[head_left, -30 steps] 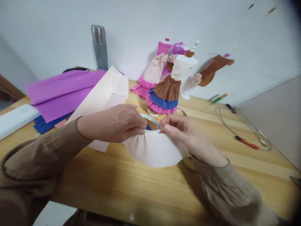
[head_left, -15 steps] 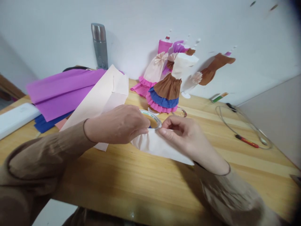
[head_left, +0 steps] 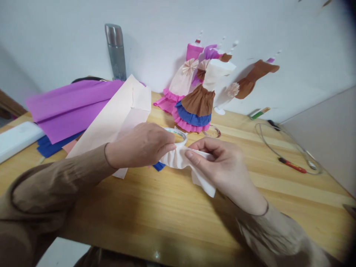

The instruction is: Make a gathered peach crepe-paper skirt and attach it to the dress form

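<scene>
Both hands on the small piece of pale cream crepe paper (head_left: 176, 159), held just above the light wooden table (head_left: 172, 211), close in front of the roll of clear adhesive tape (head_left: 178, 135). My left hand (head_left: 141, 145) is clenched, fingertips pinching the gathered end. My right hand (head_left: 222, 167) nips the other side between thumb and forefinger, and a loose tail hangs below the palm. The paper looks matt and finely crinkled, bunched into pleats between my hands and smoother at the tail. I judge it near weightless, soft and limp, with no stiffness of its own. It should tear easily if pulled across the grain and crush under a hard squeeze, so it wants a light pinch at the gathers rather than the free edge. A scrap of blue paper (head_left: 159, 165) shows on the table under my left hand. Folded cream sheet (head_left: 119, 111) lies beyond my left wrist.
</scene>
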Motion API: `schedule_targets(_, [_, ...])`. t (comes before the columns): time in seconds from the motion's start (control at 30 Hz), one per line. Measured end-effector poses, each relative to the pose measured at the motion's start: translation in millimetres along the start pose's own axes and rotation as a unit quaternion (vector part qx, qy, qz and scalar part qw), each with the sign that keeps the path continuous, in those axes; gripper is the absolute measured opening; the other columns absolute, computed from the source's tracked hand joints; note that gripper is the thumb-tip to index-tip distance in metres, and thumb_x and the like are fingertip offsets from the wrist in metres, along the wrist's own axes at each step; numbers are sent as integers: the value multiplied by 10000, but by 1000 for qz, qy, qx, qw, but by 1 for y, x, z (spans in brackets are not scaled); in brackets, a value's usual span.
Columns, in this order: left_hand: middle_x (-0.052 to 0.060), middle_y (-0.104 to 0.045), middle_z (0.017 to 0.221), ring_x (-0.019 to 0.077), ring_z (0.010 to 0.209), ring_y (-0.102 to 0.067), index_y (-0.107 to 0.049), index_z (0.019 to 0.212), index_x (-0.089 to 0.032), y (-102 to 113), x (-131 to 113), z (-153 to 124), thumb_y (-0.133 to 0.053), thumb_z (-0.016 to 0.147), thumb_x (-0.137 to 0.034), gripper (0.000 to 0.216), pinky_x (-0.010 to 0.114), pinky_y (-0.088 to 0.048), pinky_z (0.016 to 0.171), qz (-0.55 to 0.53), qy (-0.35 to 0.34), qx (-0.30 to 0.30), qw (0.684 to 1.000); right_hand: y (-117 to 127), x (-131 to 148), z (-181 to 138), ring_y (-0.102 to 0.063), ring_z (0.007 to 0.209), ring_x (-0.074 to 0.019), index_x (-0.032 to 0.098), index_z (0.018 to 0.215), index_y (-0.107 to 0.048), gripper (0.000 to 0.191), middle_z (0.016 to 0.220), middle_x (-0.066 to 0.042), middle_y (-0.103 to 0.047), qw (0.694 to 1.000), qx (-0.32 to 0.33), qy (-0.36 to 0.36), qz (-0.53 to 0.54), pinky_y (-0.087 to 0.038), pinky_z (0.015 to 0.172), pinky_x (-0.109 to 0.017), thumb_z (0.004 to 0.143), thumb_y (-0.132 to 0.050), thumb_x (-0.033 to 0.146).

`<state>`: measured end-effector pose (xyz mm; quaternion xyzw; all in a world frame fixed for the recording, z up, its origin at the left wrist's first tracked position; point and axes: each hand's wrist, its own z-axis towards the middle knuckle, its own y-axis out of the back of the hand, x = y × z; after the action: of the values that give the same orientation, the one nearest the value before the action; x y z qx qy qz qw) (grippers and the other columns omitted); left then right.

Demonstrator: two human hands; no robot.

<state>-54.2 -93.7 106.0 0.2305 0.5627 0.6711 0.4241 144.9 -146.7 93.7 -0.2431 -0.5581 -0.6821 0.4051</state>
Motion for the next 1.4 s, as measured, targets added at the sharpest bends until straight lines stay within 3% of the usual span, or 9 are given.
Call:
schedule_targets(0.23, [-16, -472, 546, 113, 529, -399, -507, 627, -162, -2, -1, 0, -412, 926, -271, 332, 242, -295, 551, -19, -2, -10, 1000, -7, 7, -10, -429, 456, -86, 184, 653, -632, 148, 542, 16, -573, 998, -20, 49, -21, -307, 424, -223, 783, -647, 253])
schedule_targets(0.47, [4, -533, 585, 126, 568, -465, -558, 680, -155, -2, -1, 1, -419, 923, -265, 300, 246, -321, 572, -8, 25, -1, 1000, -5, 2, -2, -540, 519, -124, 169, 688, -673, 123, 607, -17, -656, 1000, 0, -7, 18, -400, 468, -232, 753, -664, 273])
schedule_targets(0.8, [-3, -494, 553, 124, 539, -436, -524, 642, -161, -6, -2, 1, -387, 937, -290, 349, 249, -298, 546, 10, -2, -18, 1000, -10, 2, -5, -613, 576, -136, 171, 732, -700, 89, 661, -19, -704, 998, -13, 39, 44, -469, 527, -228, 782, -637, 212])
schedule_targets(1.03, [0, -510, 569, 126, 556, -458, -536, 652, -160, -4, -3, 0, -391, 933, -299, 345, 250, -324, 563, -18, 6, -12, 1000, -9, 1, 1, -418, 452, -83, 172, 588, -572, 186, 522, 18, -541, 999, -33, -16, 39, -318, 415, -208, 733, -651, 260])
schedule_targets(1.4, [-1, -506, 582, 133, 578, -472, -523, 657, -159, -3, -5, 0, -378, 934, -300, 343, 264, -327, 577, -25, 16, 5, 1000, -14, -6, 2, -359, 451, -71, 171, 578, -518, 240, 513, 33, -471, 995, -27, -47, 79, -274, 410, -206, 725, -644, 313])
